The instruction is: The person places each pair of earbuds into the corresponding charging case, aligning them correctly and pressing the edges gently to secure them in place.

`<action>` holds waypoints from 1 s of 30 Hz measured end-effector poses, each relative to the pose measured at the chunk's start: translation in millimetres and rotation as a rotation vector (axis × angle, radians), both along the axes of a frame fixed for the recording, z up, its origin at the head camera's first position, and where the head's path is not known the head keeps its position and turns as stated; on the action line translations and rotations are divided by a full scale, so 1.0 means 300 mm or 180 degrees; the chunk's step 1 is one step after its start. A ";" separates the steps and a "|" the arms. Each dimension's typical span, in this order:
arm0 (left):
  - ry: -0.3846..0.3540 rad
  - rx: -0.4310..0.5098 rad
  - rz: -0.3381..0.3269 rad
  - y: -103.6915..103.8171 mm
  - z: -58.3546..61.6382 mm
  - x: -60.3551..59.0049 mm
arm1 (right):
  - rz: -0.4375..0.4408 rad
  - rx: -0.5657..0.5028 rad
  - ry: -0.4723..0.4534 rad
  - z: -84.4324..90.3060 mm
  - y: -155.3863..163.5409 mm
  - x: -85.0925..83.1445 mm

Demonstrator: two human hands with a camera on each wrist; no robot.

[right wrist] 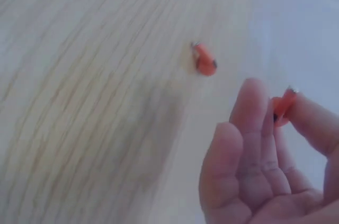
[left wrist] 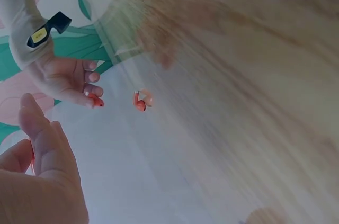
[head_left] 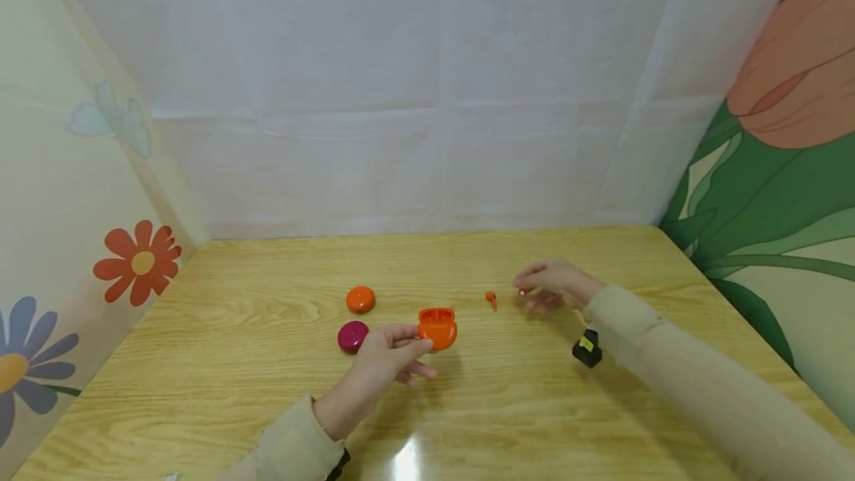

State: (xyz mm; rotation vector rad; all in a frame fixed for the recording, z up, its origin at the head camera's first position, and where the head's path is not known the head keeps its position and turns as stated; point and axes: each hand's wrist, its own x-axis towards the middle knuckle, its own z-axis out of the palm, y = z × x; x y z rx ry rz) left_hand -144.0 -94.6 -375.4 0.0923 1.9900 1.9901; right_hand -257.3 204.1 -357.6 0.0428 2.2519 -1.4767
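My left hand (head_left: 384,358) grips an orange earbud case (head_left: 438,332) by its side, lid up, above the table. Only a sliver of the case shows behind the fingers in the left wrist view. Between thumb and fingertips my right hand (head_left: 551,284) pinches an orange earbud (right wrist: 284,108), raised off the wood. A second orange earbud (head_left: 490,298) lies on the table, between the case and the right hand; it also appears in the right wrist view (right wrist: 205,61). Beyond the left hand sit a round orange case (head_left: 361,300) and a round magenta case (head_left: 352,336).
The wood-grain table (head_left: 220,362) reaches back to a white cloth (head_left: 427,95). Flower-patterned panels stand at left (head_left: 60,191) and right (head_left: 788,169). A black strap device (head_left: 588,349) sits at the right wrist.
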 end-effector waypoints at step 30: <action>0.0259 0.0112 0.0211 0.024 0.002 -0.005 | 0.0059 -0.0204 0.0457 0.095 -0.097 0.135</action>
